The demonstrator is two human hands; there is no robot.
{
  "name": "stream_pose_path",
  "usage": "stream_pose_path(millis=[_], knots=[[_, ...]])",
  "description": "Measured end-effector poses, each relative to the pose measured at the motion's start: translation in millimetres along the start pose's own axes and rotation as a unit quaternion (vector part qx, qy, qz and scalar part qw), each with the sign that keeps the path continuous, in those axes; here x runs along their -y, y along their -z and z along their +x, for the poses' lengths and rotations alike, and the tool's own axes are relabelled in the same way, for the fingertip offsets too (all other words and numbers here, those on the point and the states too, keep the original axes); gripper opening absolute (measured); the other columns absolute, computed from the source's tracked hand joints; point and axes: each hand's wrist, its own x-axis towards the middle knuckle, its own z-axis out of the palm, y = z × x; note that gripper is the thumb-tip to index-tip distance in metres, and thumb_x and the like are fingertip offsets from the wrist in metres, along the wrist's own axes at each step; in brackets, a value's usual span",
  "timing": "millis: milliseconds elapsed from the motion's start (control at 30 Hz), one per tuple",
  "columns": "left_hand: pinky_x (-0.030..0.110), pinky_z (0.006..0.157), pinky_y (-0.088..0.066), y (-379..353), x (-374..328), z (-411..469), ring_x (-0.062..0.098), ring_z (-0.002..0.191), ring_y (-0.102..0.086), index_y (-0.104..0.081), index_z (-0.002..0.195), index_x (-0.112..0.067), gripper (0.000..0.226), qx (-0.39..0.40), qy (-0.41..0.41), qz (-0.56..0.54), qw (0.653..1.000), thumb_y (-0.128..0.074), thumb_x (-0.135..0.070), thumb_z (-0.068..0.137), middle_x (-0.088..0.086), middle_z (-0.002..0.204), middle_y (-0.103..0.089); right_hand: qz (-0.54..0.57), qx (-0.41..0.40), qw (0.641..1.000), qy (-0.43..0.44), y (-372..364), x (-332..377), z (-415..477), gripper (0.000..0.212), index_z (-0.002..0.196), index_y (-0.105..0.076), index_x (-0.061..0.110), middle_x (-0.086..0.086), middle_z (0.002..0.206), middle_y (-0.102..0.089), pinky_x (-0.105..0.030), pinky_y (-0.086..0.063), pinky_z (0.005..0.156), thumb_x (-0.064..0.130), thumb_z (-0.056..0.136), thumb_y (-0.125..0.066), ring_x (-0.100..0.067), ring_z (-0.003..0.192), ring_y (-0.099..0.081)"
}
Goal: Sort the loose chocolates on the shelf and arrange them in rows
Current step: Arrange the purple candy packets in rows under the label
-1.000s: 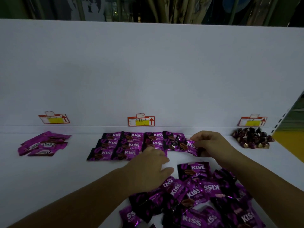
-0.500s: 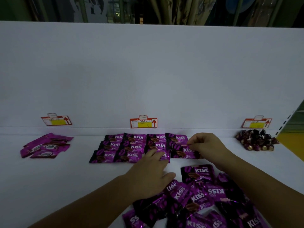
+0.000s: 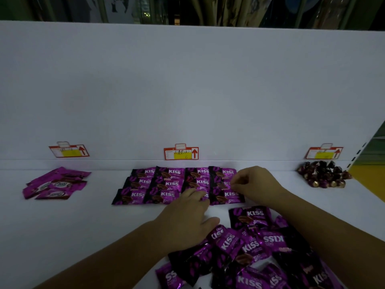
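My left grip (image 3: 187, 217) lies flat, fingers straight, on the front row of Kiss packets (image 3: 166, 183) on the shelf (image 3: 83, 226) — my right grip (image 3: 254, 184) pinches the end packet (image 3: 220, 183) at the rows' right side; the loose heap (image 3: 250, 247) lies nearer me

I'm looking at a white shelf (image 3: 62, 230) carrying four groups. At 12 o'clock, KISS packets (image 3: 160, 184) lie flat in three rows, edges touching or overlapping. At 5 o'clock the loose KISS heap (image 3: 252, 247) lies jumbled, its packets overlapping at all angles. At 10 o'clock lies a small pile of Choco packets (image 3: 56, 184), and at 2 o'clock a mound of foil-wrapped chocolates (image 3: 325, 174).
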Motion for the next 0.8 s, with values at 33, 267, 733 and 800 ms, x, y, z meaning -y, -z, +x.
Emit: stream_pose_path(millis=[33, 267, 733, 800], knots=[[0.033, 0.115, -0.014, -0.1, 0.1, -0.1, 0.012, 0.142, -0.005, -0.030, 0.144, -0.016, 0.061, 0.000, -0.001, 0.004, 1.000, -0.034, -0.052, 0.095, -0.002, 0.155, -0.016, -0.044, -0.009, 0.999, 0.015, -1.6, -0.7, -1.3, 0.010, 0.076, -0.070, 0.028, 0.013, 0.080, -0.068, -0.021, -0.048, 0.075, 0.021, 0.084, -0.068, -0.002, 0.076, -0.062], [0.035, 0.115, -0.009, 1.7, -1.0, 1.3, 0.016, 0.143, -0.001, -0.029, 0.144, -0.022, 0.057, -0.007, -0.002, 0.019, 1.000, -0.032, -0.051, 0.095, 0.000, 0.156, -0.013, -0.142, 0.004, 0.978, 0.152, -5.9, -7.6, -4.7, 0.021, 0.104, -0.072, 0.026, 0.009, 0.112, -0.063, -0.023, -0.039, 0.090, 0.033, 0.085, -0.066, -0.010, 0.105, -0.052], [0.028, 0.114, -0.009, 4.5, 3.0, 0.0, 0.009, 0.141, -0.006, -0.028, 0.145, -0.026, 0.054, -0.044, -0.012, -0.006, 0.999, -0.035, -0.048, 0.096, -0.007, 0.154, -0.017, -0.140, 0.012, 0.973, 0.183, -5.9, -14.3, 5.8, 0.025, 0.111, -0.069, 0.025, 0.007, 0.120, -0.060, -0.025, -0.039, 0.096, 0.032, 0.088, -0.062, -0.009, 0.110, -0.052], [0.023, 0.112, -0.009, 8.7, 2.8, -1.3, 0.005, 0.139, -0.009, -0.032, 0.143, -0.027, 0.051, -0.064, -0.031, -0.028, 0.997, -0.037, -0.046, 0.096, -0.009, 0.153, -0.021, -0.109, -0.009, 0.977, 0.182, 1.0, -14.9, 3.9, 0.021, 0.106, -0.070, 0.024, 0.006, 0.113, -0.063, -0.025, -0.042, 0.093, 0.029, 0.087, -0.064, -0.008, 0.104, -0.055]])
